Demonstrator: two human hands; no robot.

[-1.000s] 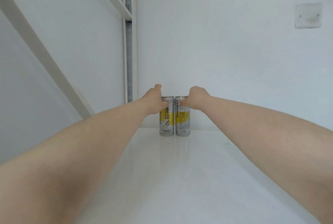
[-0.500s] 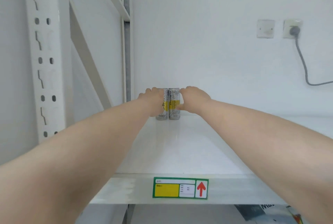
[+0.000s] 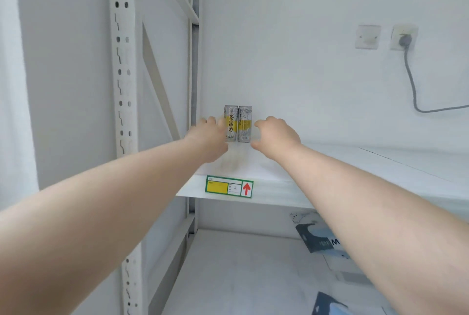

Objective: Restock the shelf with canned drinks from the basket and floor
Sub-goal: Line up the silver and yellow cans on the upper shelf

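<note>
Cans (image 3: 231,124) upright, touching, far on shelf (image 3: 330,162); left one lettered 茶活力. Left hand (image 3: 210,137), right hand (image 3: 276,134) slack, gripped nothing.

Pretty bright, flat white light everywhere, barely any shadows. The left hand (image 3: 209,137) and right hand (image 3: 278,134) are motion-smeared, and the 2 cans (image 3: 231,123) look soft. The glossy shelf (image 3: 330,162) shows a faint reflection. Wide-angle stretch balloons the forearms (image 3: 101,213) near the bottom corners.
</note>
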